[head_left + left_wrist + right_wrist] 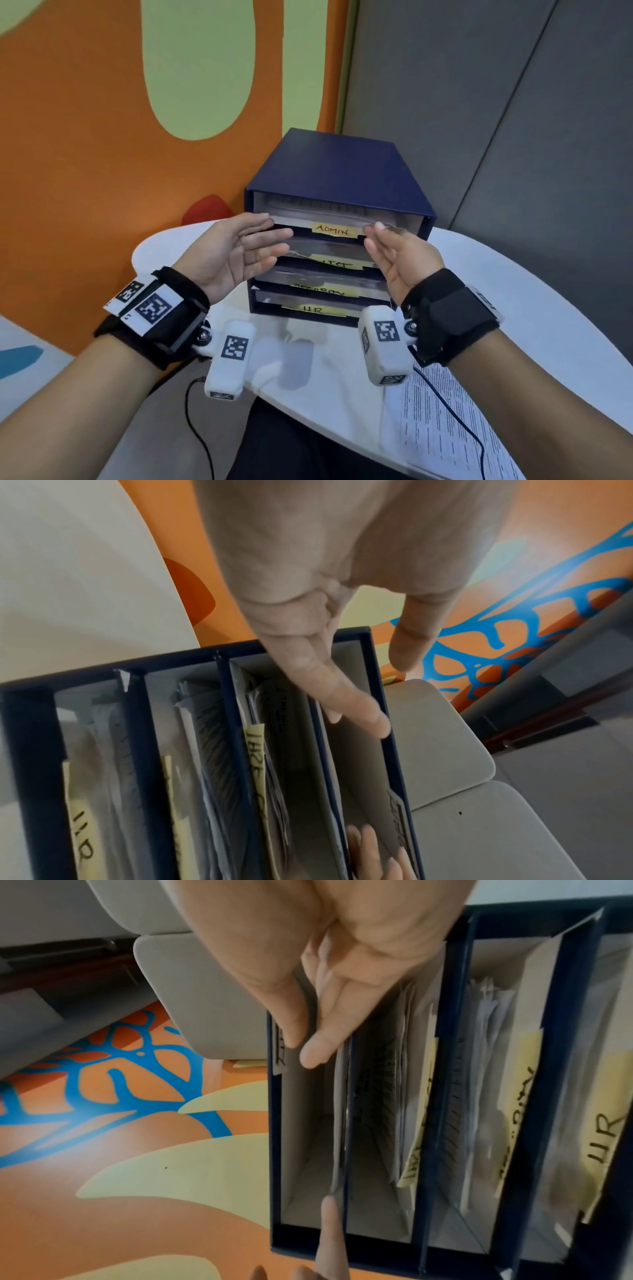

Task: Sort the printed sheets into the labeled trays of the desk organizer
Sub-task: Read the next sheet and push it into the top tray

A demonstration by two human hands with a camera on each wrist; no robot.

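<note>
A navy desk organizer [329, 164] stands on the white table, its four trays tagged with yellow labels: ADMIN [331, 230] on top, HR [313, 310] at the bottom, the two between partly hidden. A few printed sheets [338, 1110] lie in the ADMIN tray. My left hand [270, 236] is held flat with straight fingers at that tray's left front corner, and one fingertip [329, 1218] meets the sheets' edge. My right hand [373, 236] is at the right front corner, thumb and fingertips [315, 1053] against the sheets' front edge. The lower trays hold papers [212, 723].
A stack of printed sheets [445, 428] lies on the white table [513, 308] at the lower right, with a blue cable [455, 411] across it. An orange and green wall [102, 137] stands behind on the left and a grey panel [479, 102] on the right. The table's curved front edge is close to my body.
</note>
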